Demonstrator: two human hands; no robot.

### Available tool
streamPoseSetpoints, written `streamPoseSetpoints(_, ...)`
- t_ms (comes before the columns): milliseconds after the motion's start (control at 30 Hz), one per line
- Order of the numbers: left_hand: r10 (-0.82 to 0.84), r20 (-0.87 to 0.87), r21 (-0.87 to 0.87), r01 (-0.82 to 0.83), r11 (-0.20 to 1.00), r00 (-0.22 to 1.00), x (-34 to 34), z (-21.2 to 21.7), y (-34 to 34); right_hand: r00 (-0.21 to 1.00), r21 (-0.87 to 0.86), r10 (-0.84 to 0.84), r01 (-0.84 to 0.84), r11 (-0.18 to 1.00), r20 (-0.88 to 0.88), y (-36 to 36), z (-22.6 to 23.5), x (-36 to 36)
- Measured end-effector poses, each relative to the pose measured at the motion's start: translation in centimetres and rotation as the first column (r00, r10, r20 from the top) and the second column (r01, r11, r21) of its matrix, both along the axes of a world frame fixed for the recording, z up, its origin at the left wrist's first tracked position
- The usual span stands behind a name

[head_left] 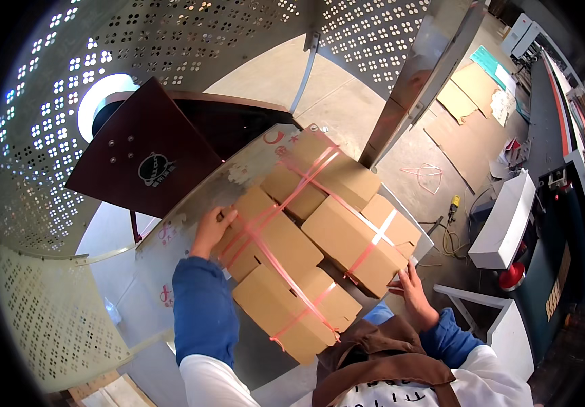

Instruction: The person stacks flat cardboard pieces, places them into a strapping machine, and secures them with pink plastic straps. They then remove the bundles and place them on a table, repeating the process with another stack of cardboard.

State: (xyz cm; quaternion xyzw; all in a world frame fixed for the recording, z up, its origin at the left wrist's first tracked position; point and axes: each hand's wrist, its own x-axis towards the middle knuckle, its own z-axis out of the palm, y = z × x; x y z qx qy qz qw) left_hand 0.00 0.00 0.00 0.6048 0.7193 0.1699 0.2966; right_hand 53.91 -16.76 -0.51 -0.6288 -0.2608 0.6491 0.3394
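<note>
A bundle of several brown cardboard boxes (pixel 275 241), tied with pink plastic strapping (pixel 258 234), lies in front of me, tilted across a metal table. My left hand (pixel 212 230) grips its left side, the fingers curled against a box and partly hidden. At the lower right corner of the bundle, my right hand (pixel 414 295) holds a box edge, with some fingers out of sight beneath it. One white strip (pixel 383 227) crosses the pink strap on the right-hand box.
Perforated metal panels (pixel 191 41) curve around the far and left sides. A dark red panel (pixel 146 142) stands left of the table (pixel 177 234). Rightward are a metal post (pixel 401 102), a white box-shaped housing (pixel 503 220) and a long machine (pixel 557 108). Flat cardboard (pixel 472 91) lies on the floor.
</note>
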Motion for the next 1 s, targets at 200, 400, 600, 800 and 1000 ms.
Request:
streamPoseSetpoints(200,0.346,-0.035,0.015,-0.346,0.938,0.938,0.4,0.7,-19.9,0.951,0.177,0.31,-0.308,0.935,0.021,8.5,0.7,-1.2)
streamPoseSetpoints(400,0.653,-0.007,-0.155,-0.646,0.747,0.757,13.6,3.9,-37.3,0.827,0.29,0.557,-0.518,0.805,-0.069,20.8,1.7,-5.9)
streamPoseSetpoints(600,0.661,0.388,-0.335,-0.57,0.75,0.642,24.6,9.1,-39.9,0.898,0.516,0.211,-0.401,0.757,0.387,20.2,0.2,-0.1)
streamPoseSetpoints(800,0.727,0.543,-0.045,-0.85,0.525,0.42,14.2,5.2,-37.1,0.814,0.224,0.571,-0.578,0.784,0.105,10.6,-2.1,4.4)
streamPoseSetpoints(1000,0.737,0.674,-0.551,-0.634,0.542,0.043,12.6,2.6,-31.1,0.859,0.237,0.512,-0.497,0.835,-0.002,10.1,1.1,0.8)
